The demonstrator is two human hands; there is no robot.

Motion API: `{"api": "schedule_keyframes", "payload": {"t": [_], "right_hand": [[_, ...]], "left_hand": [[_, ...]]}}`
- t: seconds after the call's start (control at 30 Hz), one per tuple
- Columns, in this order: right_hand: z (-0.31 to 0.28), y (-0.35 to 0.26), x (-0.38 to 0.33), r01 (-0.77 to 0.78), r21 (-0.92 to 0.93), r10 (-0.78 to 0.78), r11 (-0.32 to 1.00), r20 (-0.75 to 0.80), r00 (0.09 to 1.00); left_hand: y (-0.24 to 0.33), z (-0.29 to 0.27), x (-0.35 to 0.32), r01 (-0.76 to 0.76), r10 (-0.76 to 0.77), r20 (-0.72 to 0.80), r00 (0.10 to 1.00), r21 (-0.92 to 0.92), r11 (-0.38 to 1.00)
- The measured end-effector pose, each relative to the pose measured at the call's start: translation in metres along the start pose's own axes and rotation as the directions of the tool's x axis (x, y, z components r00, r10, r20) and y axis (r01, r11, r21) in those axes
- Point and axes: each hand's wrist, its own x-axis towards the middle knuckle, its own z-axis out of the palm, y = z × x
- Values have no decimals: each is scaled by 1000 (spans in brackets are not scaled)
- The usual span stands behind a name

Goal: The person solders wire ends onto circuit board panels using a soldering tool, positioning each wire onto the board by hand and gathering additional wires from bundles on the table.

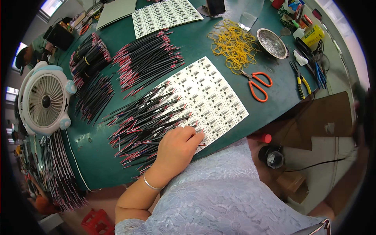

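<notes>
My left hand (178, 147), with a bangle on its wrist, is closed over the near corner of a white circuit board sheet (219, 94). Thumb and forefinger are pinched around a wire, whose red-and-white end pokes out by the thumb. Many black wires (149, 121) with stripped red and white ends lie in rows across the sheet's left half. Along the dim right rim, my right arm (344, 188) reaches upward, its hand dark and blurred, fingers unreadable.
Beyond lie more wire bundles (147, 58), another board stack (168, 15), and yellow rubber bands (233, 43). Orange-handled scissors (258, 84), a metal bowl (271, 44) and yellow-black pliers (300, 82) sit to the right. A white fan (45, 100) stands at the left edge.
</notes>
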Motion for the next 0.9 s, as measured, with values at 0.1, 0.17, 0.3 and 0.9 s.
{"api": "schedule_keyframes", "payload": {"t": [0.1, 0.17, 0.3, 0.9], "right_hand": [[123, 35, -36, -221, 396, 228, 891, 31, 973], [186, 60, -63, -251, 613, 189, 749, 165, 968], [237, 61, -102, -392, 789, 199, 473, 338, 920], [230, 81, -102, 3, 424, -125, 906, 262, 957]], "left_hand": [[6, 2, 4, 7, -7, 14, 1000, 34, 999], [3, 2, 2, 13, -13, 9, 1000, 33, 999], [3, 3, 3, 12, -13, 21, 1000, 24, 1000], [6, 0, 4, 51, -54, 54, 997, 52, 997]]}}
